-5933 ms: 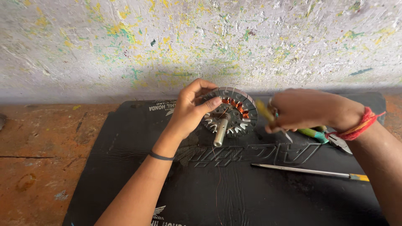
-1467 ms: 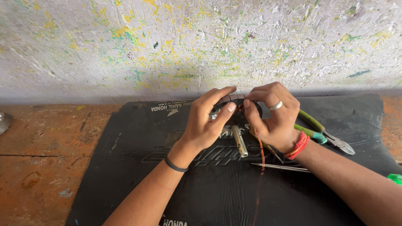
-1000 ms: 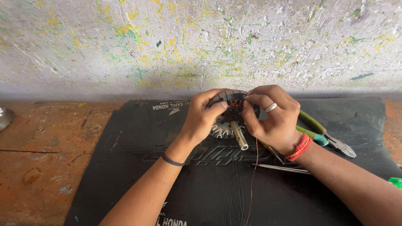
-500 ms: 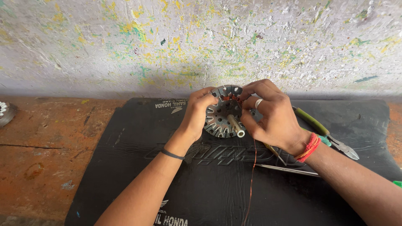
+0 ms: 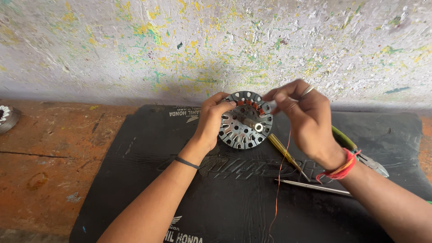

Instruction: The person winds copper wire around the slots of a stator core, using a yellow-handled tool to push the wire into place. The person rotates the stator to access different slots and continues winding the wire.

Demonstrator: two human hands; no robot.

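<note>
Head view: looks down on two bare hands at work over a black rubber mat [image 5: 135,180] on a worn orange-brown bench [image 5: 49,153]
Stator: round metal fan stator [image 5: 245,120], slotted all round, short shaft at its middle, held tilted on edge above the mat's far middle
Look of it: grey laminated steel; red-orange windings fill only a few slots near 12 o'clock, the rest of the slots show bare
Progress: judging by those slots, winding looks barely begun, most of the ring left to fill
Copper wire: thin reddish strand [image 5: 280,180] runs from the right fingers down toward 6 o'clock across the mat
Left hand: left hand [image 5: 210,122] clasps the stator's rim at 9 o'clock, thumb on the face
Right hand: right hand [image 5: 306,119] pinches the wire at the stator's 2 o'clock edge, ring on one finger, red thread at the wrist
Tools: yellow-handled screwdriver [image 5: 283,150] at 4 o'clock, thin metal rod [image 5: 315,187] beyond it, green-handled pliers [image 5: 360,155] at 3 o'clock
Far left: another wound stator [image 5: 6,118] at the frame edge
Backdrop: paint-spattered wall [image 5: 135,45]
</note>
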